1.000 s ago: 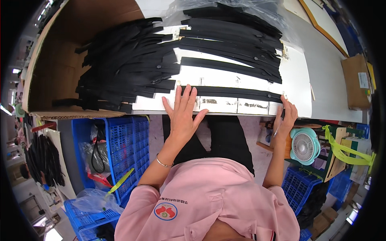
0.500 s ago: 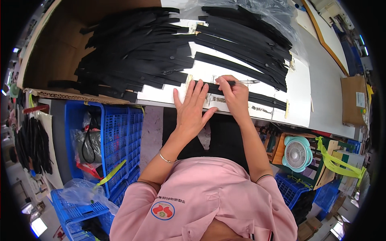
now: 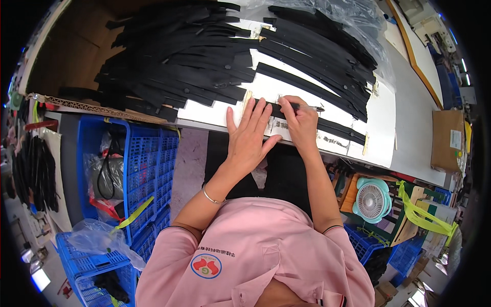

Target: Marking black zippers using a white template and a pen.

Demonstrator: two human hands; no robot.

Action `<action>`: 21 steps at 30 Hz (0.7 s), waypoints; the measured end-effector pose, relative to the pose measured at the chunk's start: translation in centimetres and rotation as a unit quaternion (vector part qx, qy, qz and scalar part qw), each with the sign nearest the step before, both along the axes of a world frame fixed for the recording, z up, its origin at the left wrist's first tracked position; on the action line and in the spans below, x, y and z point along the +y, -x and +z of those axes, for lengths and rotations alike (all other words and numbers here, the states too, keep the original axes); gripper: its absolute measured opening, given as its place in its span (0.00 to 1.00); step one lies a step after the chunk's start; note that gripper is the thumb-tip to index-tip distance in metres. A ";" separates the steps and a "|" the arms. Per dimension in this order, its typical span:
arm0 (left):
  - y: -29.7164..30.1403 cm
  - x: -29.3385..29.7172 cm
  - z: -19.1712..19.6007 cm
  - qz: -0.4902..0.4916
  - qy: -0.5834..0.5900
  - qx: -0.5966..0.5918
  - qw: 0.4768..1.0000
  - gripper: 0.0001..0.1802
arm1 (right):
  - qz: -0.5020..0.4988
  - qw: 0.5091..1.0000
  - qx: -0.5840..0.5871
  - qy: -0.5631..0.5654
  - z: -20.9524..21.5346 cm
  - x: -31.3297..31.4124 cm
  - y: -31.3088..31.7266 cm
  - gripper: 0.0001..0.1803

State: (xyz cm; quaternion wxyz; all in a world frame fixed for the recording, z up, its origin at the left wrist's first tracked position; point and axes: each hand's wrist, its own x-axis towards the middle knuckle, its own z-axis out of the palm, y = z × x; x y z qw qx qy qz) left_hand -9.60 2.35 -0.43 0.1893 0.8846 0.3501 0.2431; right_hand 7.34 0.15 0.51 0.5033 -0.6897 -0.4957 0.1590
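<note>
My left hand lies flat, fingers stretched out, its fingertips pressing on the left end of a black fabric strip. The strip runs along the near edge of a white board that has dark marks and bits of yellowish tape on it. Closed around a pen with a clear barrel, my right hand rests beside the left one over the same strip. The pen's tip is hidden by my fingers. Farther back on the board lie several more black strips.
A large heap of black strips spills from an open cardboard box at the left. Clear plastic film lies at the back. Blue crates stand below left. A turquoise fan and a brown carton are at the right.
The view has shifted slightly. My right hand keeps hold of the pen and has turned it a little over the strip. My left hand stays flat on the strip's end.
</note>
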 end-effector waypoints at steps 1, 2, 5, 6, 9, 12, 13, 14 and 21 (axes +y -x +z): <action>0.0 0.0 0.0 0.002 -0.002 0.003 1.000 0.41 | -0.007 0.999 0.037 0.004 0.2 0.0 0.2 0.14; 0.0 0.0 0.0 0.004 -0.003 0.006 1.000 0.41 | -0.014 0.997 0.074 0.007 0.3 -0.1 0.3 0.14; 0.0 0.0 0.1 0.005 -0.005 0.009 1.000 0.41 | 0.035 0.993 0.107 0.030 0.3 -0.7 -0.3 0.13; 0.0 0.0 0.1 0.004 -0.005 0.010 1.000 0.41 | 0.034 0.993 0.107 0.030 0.3 -0.8 -0.3 0.13; 0.0 0.1 0.1 0.005 -0.001 0.026 1.000 0.41 | 0.054 0.995 0.080 0.036 0.4 -0.7 -0.4 0.13; -0.2 0.0 0.2 0.004 -0.007 0.028 1.000 0.41 | 0.049 0.996 0.068 0.030 -0.1 -0.7 -0.4 0.13; -0.3 0.0 0.2 0.006 -0.009 0.029 1.000 0.41 | 0.056 0.997 0.054 0.026 -0.2 -0.7 -0.3 0.12; -0.3 0.0 0.2 0.007 -0.010 0.030 0.999 0.41 | 0.062 0.997 0.040 0.021 -0.3 -0.7 -0.3 0.11; -0.1 0.0 0.1 0.008 -0.013 0.037 0.999 0.41 | 0.028 0.986 0.165 0.018 2.0 -2.8 -1.3 0.12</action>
